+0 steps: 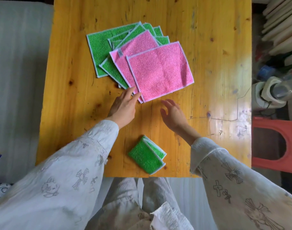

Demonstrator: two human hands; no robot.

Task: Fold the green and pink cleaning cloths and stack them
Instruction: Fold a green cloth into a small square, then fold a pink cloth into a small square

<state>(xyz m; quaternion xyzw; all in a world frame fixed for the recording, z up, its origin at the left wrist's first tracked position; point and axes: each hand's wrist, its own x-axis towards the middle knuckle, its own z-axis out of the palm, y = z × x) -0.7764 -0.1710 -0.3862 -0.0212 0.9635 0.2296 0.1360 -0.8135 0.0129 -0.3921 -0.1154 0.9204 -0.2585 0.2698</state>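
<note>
one folded green cloth [147, 157] sits at the near edge of the desk [208, 47], likely the start of the stack. the unfolded pile lies toward the far edge, top pink cloth [160, 71] uppermost. left hand [124, 106], fingers straight, touches the pile's near corner; right hand [173, 112] hovers apart, relaxed, holding nothing, seemingly reaching to take it.

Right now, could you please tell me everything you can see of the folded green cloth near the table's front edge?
The folded green cloth is a fuzzy, terry-like green cleaning cloth with pale light-blue stitched edging. It is folded over into a compact, roughly square packet, its layers showing along the right side. It lies flat and slightly skewed on the yellow wooden table, near the front edge, apart from the unfolded pile. Neither hand touches it.
</note>
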